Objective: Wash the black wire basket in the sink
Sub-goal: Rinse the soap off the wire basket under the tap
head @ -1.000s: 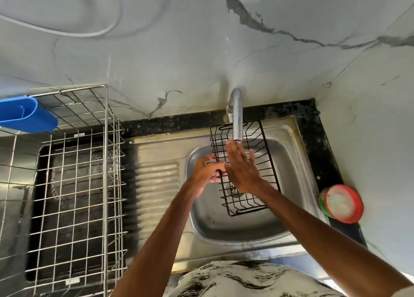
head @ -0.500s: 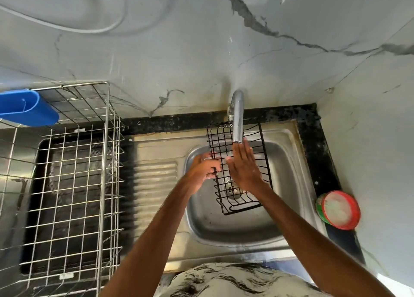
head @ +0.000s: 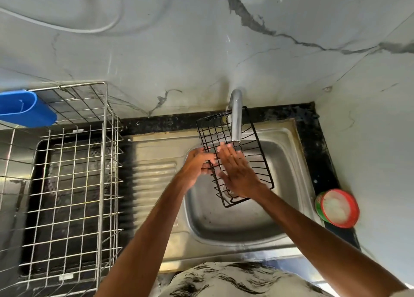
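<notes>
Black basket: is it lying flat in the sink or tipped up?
Tipped up. The black wire basket is held slanted above the sink, far end by the tap.

Plainly a home kitchen: steel sink [head: 235, 225] with ribbed drainboard [head: 154, 178] on its left, curved tap [head: 236, 117] at the far side, black stone counter [head: 313, 153] around it, wire dish rack [head: 102, 162] with a blue holder [head: 24, 108] far left, marbled wall [head: 179, 50] behind.

The wire basket [head: 251, 155] is black against the dull steel-grey sink [head: 235, 220]. The tabletop [head: 313, 153] is black, speckled. At the upper left hangs a bright blue holder [head: 24, 108]. The wall [head: 201, 50] is pale grey marble with dark veins. At the right, a tub [head: 338, 208] shows a red rim, green side and white inside. At the bottom, a shirt [head: 235, 278] is white with black swirls.
</notes>
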